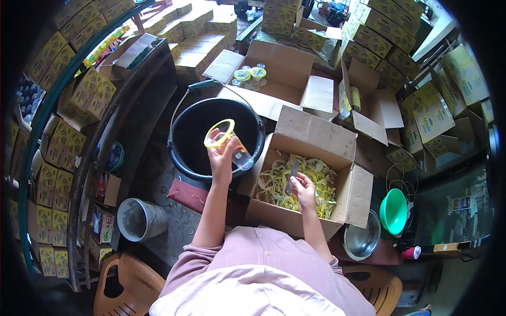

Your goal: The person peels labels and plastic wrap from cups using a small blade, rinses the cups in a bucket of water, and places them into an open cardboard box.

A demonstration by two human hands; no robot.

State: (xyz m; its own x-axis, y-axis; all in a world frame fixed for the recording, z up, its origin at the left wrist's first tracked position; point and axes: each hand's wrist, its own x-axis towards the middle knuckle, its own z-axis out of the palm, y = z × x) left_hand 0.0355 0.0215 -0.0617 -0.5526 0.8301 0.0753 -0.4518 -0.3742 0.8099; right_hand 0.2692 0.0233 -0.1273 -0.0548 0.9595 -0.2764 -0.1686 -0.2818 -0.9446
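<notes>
My left hand (221,158) is closed around a clear plastic cup (240,152) with a yellow rim. The cup is tilted, its yellow end up and to the left, above the large black bucket (182,124). In my right hand (304,192) is a thin grey blade (293,176), pinched between the fingers and pointing up. Beneath that hand, an open cardboard box (316,129) holds a heap of yellow and clear plastic strips (324,181).
Lidded cups (257,76) stand in another open carton (282,63) farther back. A grey bucket (142,218) is at lower left; a metal bowl (362,237) and green bowl (393,210) are at right. Stacked printed cartons (60,142) line the left shelf.
</notes>
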